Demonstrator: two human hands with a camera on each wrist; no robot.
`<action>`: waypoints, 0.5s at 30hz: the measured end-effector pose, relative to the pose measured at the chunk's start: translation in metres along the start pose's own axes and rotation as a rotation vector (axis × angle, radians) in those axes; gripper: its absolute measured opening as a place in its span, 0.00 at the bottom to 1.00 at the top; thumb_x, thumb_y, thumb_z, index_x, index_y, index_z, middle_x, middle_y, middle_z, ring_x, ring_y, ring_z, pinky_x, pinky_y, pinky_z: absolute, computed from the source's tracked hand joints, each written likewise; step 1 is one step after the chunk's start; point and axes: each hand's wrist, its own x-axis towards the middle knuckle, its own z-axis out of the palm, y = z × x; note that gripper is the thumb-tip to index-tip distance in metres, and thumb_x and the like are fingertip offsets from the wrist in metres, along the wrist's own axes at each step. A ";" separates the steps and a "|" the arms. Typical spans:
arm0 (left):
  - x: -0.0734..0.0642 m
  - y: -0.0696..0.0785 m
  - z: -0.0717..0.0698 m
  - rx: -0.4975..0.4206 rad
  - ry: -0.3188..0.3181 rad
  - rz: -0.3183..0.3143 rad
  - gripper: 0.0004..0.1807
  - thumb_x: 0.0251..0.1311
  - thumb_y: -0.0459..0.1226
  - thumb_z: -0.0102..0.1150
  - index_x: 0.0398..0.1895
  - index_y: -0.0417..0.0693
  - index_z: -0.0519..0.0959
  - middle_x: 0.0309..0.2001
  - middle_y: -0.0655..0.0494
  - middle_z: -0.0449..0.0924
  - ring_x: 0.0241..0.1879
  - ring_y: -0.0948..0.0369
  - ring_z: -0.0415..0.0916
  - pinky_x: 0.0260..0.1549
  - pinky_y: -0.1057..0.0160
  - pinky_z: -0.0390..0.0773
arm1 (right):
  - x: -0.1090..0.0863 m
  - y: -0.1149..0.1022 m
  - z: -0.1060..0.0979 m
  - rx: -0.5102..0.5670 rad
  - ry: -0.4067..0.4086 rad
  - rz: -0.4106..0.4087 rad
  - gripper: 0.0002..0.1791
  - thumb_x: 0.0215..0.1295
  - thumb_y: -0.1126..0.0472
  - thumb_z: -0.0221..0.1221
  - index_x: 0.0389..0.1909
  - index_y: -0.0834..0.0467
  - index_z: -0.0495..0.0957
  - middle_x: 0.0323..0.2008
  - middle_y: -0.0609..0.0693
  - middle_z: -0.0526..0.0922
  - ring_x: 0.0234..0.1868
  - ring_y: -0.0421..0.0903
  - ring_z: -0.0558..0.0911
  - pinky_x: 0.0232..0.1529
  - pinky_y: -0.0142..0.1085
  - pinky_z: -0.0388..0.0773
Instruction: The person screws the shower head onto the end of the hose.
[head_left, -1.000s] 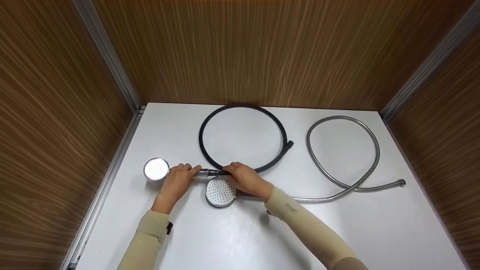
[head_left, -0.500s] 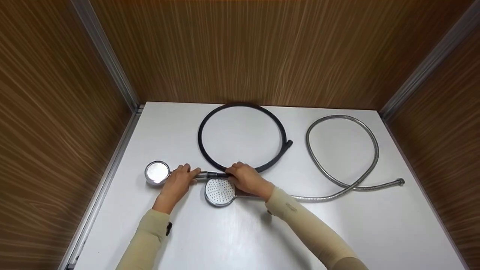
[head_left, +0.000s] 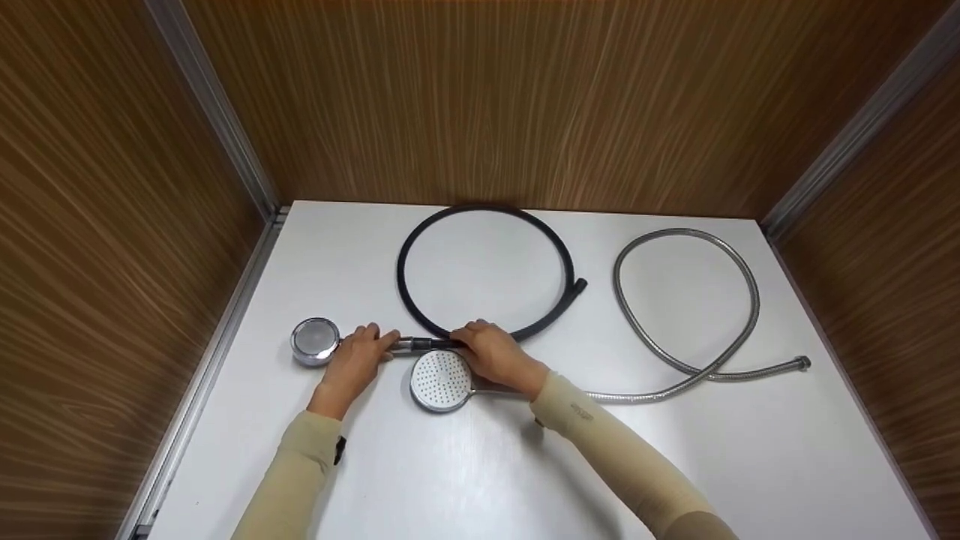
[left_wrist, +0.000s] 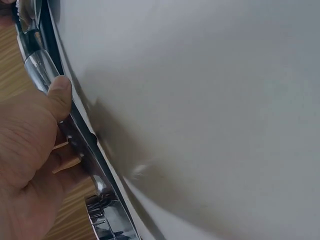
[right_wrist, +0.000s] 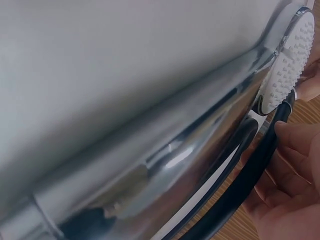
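My left hand (head_left: 352, 365) grips the handle of a chrome shower head (head_left: 315, 340) at the left. In the left wrist view the thumb lies along the chrome handle (left_wrist: 42, 70), with fingers curled beneath. The handle's right end meets a black shower hose (head_left: 401, 274). My right hand (head_left: 499, 356) pinches that hose close to the joint, and the right wrist view shows thumb and fingers around the black hose (right_wrist: 257, 167). A second shower head, with a white dotted face (head_left: 440, 381), lies just below the joint. Its chrome handle (right_wrist: 165, 155) passes under my right hand and wrist.
A silver metal hose (head_left: 637, 398) runs right from the second shower head, loops once and ends in a nut (head_left: 803, 364). The black hose loops at the back, its free end (head_left: 580, 285) pointing right. Brown wood-grain panels (head_left: 480, 105) enclose the white table (head_left: 420, 480).
The left shower head has turned slightly, and its face has gone from bright glare to grey. Both hands keep their holds with only small shifts. The second shower head and metal hose stay put.
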 end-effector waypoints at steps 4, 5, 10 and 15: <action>0.001 0.000 0.003 0.023 -0.011 -0.005 0.20 0.65 0.36 0.68 0.60 0.48 0.83 0.40 0.41 0.77 0.41 0.43 0.77 0.42 0.42 0.80 | -0.004 0.002 0.001 0.007 0.016 0.007 0.12 0.72 0.64 0.63 0.53 0.64 0.84 0.44 0.57 0.88 0.45 0.55 0.85 0.52 0.46 0.84; 0.001 0.000 0.003 0.034 -0.014 -0.001 0.20 0.64 0.36 0.68 0.60 0.48 0.83 0.40 0.41 0.77 0.41 0.43 0.77 0.42 0.42 0.80 | -0.005 0.002 0.001 0.013 0.021 0.009 0.12 0.72 0.64 0.63 0.52 0.64 0.84 0.44 0.57 0.88 0.45 0.55 0.85 0.52 0.47 0.83; 0.001 0.005 -0.002 0.088 -0.048 0.010 0.22 0.66 0.36 0.68 0.63 0.45 0.81 0.43 0.38 0.79 0.46 0.40 0.78 0.45 0.41 0.78 | -0.010 0.007 -0.004 0.044 0.066 0.013 0.12 0.73 0.64 0.61 0.51 0.65 0.84 0.43 0.58 0.88 0.45 0.56 0.84 0.50 0.47 0.83; 0.006 0.011 -0.010 0.131 -0.109 -0.022 0.23 0.76 0.41 0.57 0.67 0.36 0.77 0.47 0.33 0.83 0.49 0.37 0.81 0.46 0.38 0.78 | -0.012 0.016 -0.019 0.041 0.056 0.070 0.17 0.79 0.60 0.56 0.58 0.67 0.80 0.54 0.63 0.85 0.55 0.61 0.83 0.60 0.52 0.81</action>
